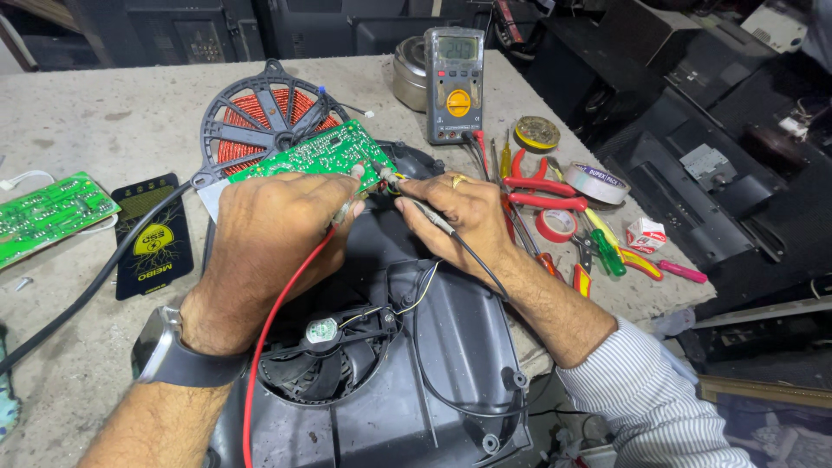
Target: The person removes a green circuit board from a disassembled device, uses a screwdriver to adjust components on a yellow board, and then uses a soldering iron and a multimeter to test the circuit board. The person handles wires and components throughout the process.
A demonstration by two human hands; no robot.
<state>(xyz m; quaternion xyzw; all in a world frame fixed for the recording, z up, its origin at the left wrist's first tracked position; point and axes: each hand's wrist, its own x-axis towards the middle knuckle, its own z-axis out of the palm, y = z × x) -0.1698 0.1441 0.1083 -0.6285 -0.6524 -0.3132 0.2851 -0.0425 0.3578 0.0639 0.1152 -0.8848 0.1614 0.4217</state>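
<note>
The workbench [104, 113] has a pale, rough top like stone, with stains and scratches; its right edge runs diagonally; behind it, along the far side, stand dark cabinets or device housings [173, 30]; to the right, lower down, lie black flat panels [693, 182] in shadow; the light is soft and even.

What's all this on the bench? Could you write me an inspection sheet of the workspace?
Surface: pale, stained bench.
Job's things: green circuit board above an opened black casing with a fan; copper coil behind.
Clutter: meter, pliers, tape rolls, screwdrivers, second board.
Grippers: left hand and right hand each press a probe to the board.
Cables: red lead, black lead.
Surroundings: dark appliance housings.
</note>
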